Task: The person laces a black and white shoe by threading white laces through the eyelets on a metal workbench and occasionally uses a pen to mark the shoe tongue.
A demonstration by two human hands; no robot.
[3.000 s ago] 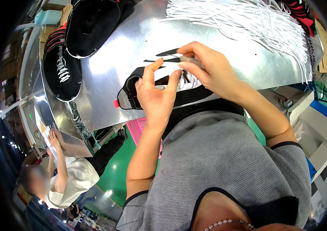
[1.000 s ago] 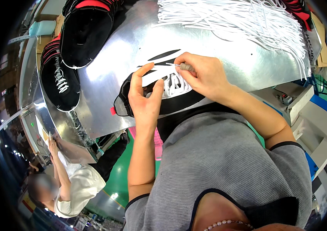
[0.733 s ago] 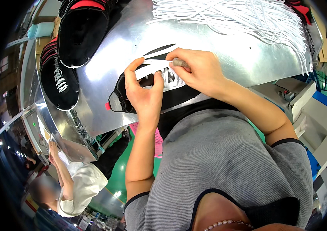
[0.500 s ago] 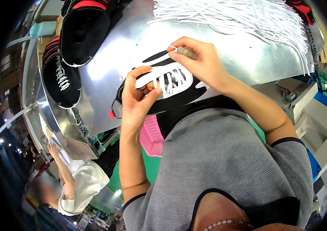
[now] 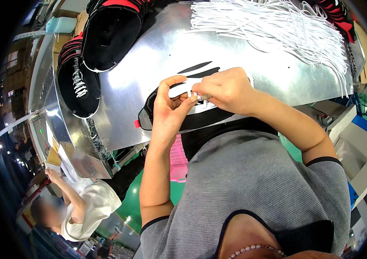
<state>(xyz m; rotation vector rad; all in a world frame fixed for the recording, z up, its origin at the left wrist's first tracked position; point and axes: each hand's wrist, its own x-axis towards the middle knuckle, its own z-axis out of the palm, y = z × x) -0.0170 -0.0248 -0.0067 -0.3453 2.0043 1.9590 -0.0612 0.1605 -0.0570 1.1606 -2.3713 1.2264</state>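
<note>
Black-and-white sneaker (image 5: pixel 207 120) lies on the metal table (image 5: pixel 118 118); we pinch its eyelet edge with our left hand (image 5: pixel 168 105), while our right hand (image 5: pixel 230 89), just brought close, apparently grips white lace (image 5: pixel 189 93): lacing seems to continue.

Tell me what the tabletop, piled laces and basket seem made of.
Tabletop: seemingly bare metal, polished, judging by its bright, smeared glare. Piled laces: probably woven textile, plain white, since strands bend loosely. Basket: likely plastic, solid pink, with regular holes.

shoe upper (image 5: pixel 207 120): black-white | pull tab (image 5: pixel 137 124): red | laces (image 5: pixel 274 28): white | basket (image 5: pixel 178 159): pink | shirt (image 5: pixel 252 177): grey, apparently fine-ribbed
</note>
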